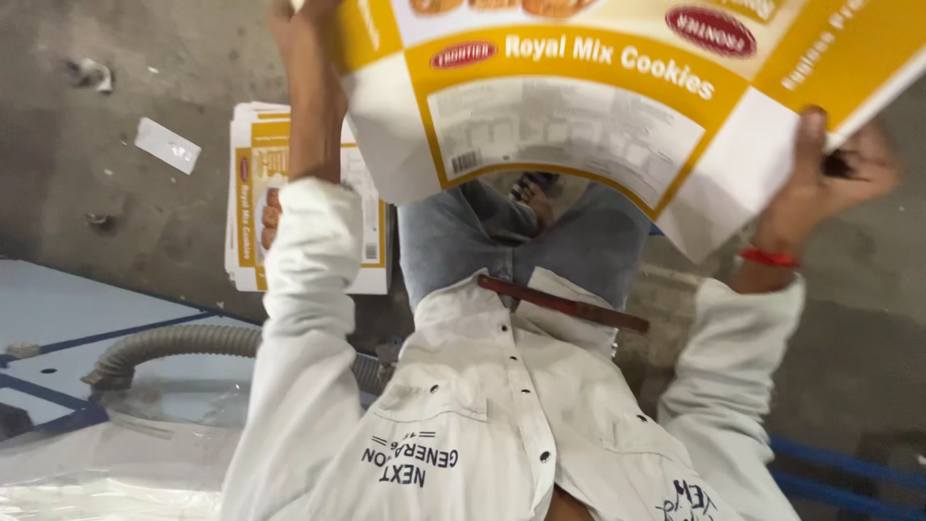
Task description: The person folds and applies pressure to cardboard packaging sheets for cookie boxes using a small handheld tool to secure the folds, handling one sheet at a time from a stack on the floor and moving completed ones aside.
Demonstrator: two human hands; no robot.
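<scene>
I hold a large flat yellow and white printed carton sheet stretched out in front of me over my knees. At the top left, my left hand grips the sheet's left edge, its fingers partly hidden behind the card. My right hand, with a red thread around the wrist, pinches the sheet's right edge. Both arms are in white sleeves. Below the sheet I see my blue jeans and white shirt.
A stack of the same flat cartons lies on the grey concrete floor behind my left arm. A paper scrap lies further left. A grey corrugated hose crosses a white panel with blue lines. Clear plastic sheeting is bottom left, blue bars bottom right.
</scene>
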